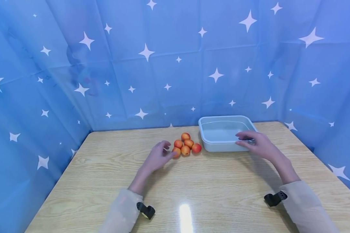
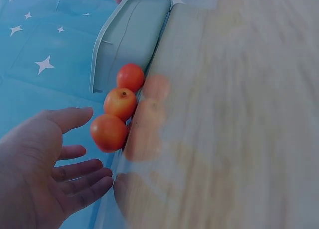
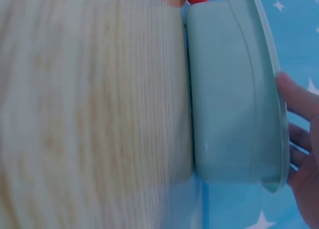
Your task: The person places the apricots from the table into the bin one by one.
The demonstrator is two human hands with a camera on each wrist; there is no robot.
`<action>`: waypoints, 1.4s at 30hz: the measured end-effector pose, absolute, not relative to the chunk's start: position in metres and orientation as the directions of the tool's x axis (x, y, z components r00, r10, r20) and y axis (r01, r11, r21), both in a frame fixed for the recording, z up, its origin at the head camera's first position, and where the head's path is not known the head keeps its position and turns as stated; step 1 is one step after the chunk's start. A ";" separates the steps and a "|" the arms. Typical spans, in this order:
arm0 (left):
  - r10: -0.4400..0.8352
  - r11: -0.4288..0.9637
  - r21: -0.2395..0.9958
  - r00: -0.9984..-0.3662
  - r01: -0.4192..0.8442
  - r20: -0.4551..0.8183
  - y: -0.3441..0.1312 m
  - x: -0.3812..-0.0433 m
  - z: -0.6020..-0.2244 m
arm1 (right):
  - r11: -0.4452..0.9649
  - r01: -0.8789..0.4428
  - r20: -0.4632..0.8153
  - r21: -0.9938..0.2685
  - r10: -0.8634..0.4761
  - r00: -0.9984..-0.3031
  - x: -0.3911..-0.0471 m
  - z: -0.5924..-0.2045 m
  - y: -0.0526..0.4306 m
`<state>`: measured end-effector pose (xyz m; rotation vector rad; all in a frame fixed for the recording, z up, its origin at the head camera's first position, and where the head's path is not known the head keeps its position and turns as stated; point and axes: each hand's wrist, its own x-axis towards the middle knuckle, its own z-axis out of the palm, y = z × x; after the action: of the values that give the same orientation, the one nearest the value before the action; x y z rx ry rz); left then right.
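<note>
Several small round orange-red fruits [image 1: 185, 150] sit bunched on the table, left of a pale blue plastic basin [image 1: 218, 146]. At the left of the bunch is my left hand [image 1: 158, 157], its thumb tip overlapping the nearest fruit [image 2: 108, 133] in the head view. The left wrist view shows that hand with spread, relaxed fingers and nothing in the palm. My right hand [image 1: 258, 145] reaches over the basin's front right rim. In the right wrist view its thumb [image 3: 294, 94] is right at the rim, while the other fingertips are partly hidden behind it, thumb and fingers apart.
The wooden table [image 1: 105, 181] has its back edge against a blue curtain [image 1: 163, 64] with white stars. Close to that back edge stands the basin. A black wrist camera [image 1: 145, 210] is strapped to the left sleeve, another [image 1: 275, 198] to the right.
</note>
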<state>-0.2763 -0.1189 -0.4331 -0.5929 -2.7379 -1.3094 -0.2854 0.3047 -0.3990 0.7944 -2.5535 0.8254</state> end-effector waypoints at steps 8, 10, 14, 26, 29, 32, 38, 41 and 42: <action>0.324 0.579 0.723 -0.920 0.376 0.219 -0.110 -0.279 -0.436 | 0.665 -0.602 0.475 -0.443 -0.395 -0.786 -0.284 -0.398 0.305; 0.324 0.587 0.714 -0.919 0.383 0.226 -0.109 -0.279 -0.436 | 0.668 -0.596 0.472 -0.445 -0.390 -0.790 -0.284 -0.398 0.305; 0.318 0.602 0.698 -0.918 0.389 0.238 -0.106 -0.279 -0.436 | 0.672 -0.590 0.467 -0.447 -0.387 -0.795 -0.284 -0.398 0.306; 0.321 0.589 0.701 -0.912 0.403 0.255 -0.102 -0.280 -0.437 | 0.679 -0.572 0.444 -0.460 -0.382 -0.810 -0.284 -0.399 0.310; 0.318 0.595 0.700 -0.915 0.395 0.247 -0.101 -0.279 -0.438 | 0.677 -0.576 0.448 -0.458 -0.383 -0.808 -0.284 -0.400 0.310; 0.315 0.596 0.709 -0.922 0.377 0.226 -0.100 -0.279 -0.439 | 0.677 -0.574 0.448 -0.461 -0.381 -0.809 -0.284 -0.400 0.310; 0.313 0.583 0.722 -0.923 0.374 0.225 -0.100 -0.279 -0.438 | 0.679 -0.564 0.436 -0.469 -0.378 -0.817 -0.283 -0.400 0.310; 0.306 0.563 0.743 -0.926 0.363 0.221 -0.101 -0.278 -0.435 | 0.682 -0.562 0.431 -0.467 -0.379 -0.819 -0.284 -0.400 0.310; 0.303 0.553 0.752 -0.927 0.359 0.220 -0.101 -0.278 -0.433 | 0.683 -0.561 0.429 -0.467 -0.380 -0.819 -0.284 -0.399 0.310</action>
<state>-0.2783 -0.1015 -0.4335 -0.5791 -2.7110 -1.3351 -0.2839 0.3101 -0.3995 0.7466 -2.5988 0.8659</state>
